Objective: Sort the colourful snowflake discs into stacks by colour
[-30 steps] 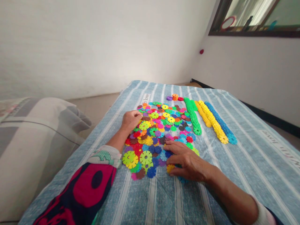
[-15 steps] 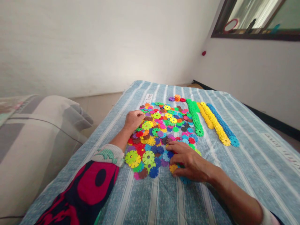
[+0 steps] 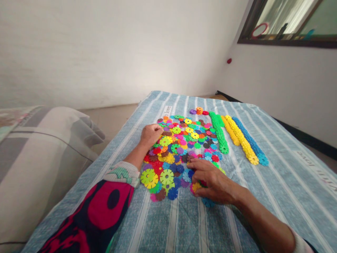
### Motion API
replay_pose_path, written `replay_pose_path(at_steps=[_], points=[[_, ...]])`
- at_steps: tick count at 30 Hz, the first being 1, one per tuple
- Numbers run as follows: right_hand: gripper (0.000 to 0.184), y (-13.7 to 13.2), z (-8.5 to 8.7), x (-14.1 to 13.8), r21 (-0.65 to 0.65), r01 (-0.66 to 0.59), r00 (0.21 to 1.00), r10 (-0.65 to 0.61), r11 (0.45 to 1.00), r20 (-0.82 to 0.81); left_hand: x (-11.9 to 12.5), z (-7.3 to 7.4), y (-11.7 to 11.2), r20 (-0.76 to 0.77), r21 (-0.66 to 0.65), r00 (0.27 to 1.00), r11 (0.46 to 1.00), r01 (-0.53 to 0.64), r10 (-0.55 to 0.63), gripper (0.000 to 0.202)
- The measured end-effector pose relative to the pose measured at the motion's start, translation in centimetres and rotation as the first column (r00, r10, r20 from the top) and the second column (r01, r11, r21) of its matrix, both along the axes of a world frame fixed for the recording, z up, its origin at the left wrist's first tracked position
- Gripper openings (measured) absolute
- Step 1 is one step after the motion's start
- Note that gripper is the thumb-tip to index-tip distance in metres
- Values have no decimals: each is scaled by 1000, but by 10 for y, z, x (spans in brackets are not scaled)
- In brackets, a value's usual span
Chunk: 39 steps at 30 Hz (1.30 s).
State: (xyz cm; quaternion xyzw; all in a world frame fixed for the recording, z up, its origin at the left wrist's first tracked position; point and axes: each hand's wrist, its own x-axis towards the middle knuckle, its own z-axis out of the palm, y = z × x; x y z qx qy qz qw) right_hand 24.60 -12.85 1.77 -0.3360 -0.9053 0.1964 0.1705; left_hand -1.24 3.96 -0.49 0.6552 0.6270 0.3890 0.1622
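Note:
A pile of flat, many-coloured snowflake discs (image 3: 181,147) is spread on a blue striped cloth (image 3: 276,182). My left hand (image 3: 150,134) rests curled at the pile's far left edge, fingers closed over discs there. My right hand (image 3: 212,181) lies on the near right part of the pile, fingers bent and pinching around a yellow disc (image 3: 195,187). To the right lie long stacked rows of discs: a green row (image 3: 219,131), a yellow row (image 3: 240,137) and a blue row (image 3: 251,142).
A small orange stack (image 3: 199,110) with a purple and a red disc beside it sits beyond the pile. A grey cushion (image 3: 39,165) lies to the left. White walls stand behind, with a window ledge (image 3: 286,38) at the upper right.
My right hand has curled a little more over the yellow disc at the pile's near edge. The view has shifted slightly; my left hand stays in place.

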Motion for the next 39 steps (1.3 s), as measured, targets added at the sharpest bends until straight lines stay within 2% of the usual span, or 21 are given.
replay_pose_path(at_steps=[20, 39], points=[[12, 1, 0, -1, 117, -10, 998, 17, 993, -64, -1, -2, 1, 4, -2, 1000, 1000, 1, -1, 27], [26, -1, 2, 0, 154, -27, 999, 22, 988, 32, -1, -2, 1, 9, 6, 1000, 1000, 8, -8, 26]])
